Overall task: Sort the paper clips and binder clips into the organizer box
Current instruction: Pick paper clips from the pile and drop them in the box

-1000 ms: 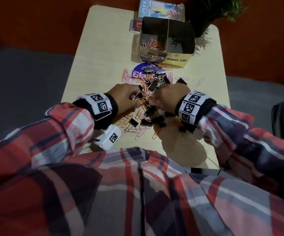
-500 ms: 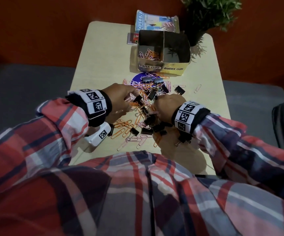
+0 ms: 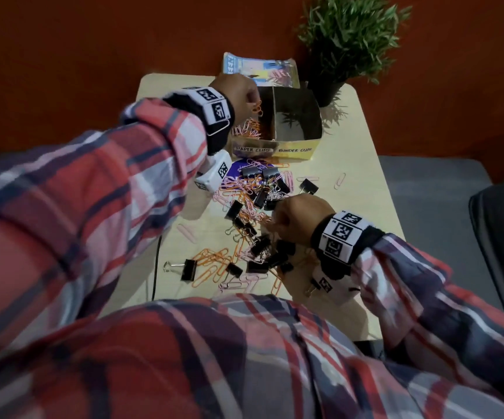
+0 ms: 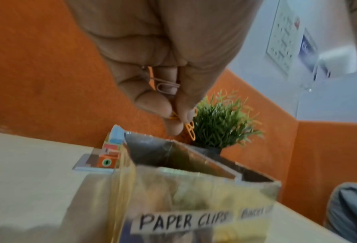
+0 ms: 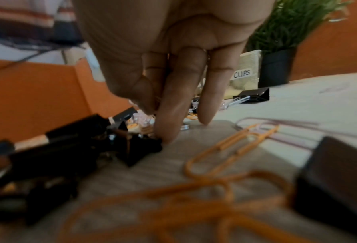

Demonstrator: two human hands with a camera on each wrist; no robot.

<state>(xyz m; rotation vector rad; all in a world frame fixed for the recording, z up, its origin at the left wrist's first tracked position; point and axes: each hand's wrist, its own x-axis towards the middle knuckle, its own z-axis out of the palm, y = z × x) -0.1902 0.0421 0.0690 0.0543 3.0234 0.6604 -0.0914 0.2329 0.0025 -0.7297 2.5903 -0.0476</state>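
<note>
Several paper clips (image 4: 169, 85) sit pinched in the left hand (image 3: 238, 92) above the box's (image 3: 275, 145) left compartment by the counter's far edge; next, release. Right hand (image 3: 296, 219) fingers curl into the mid-counter pile, hold unclear.

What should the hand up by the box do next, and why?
Probably loosen its fingers and let go. The left hand pinches a few paper clips right above the organizer box, over the compartment labelled PAPER CLIPS, which already holds clips, so dropping them there should sort them correctly.
</note>
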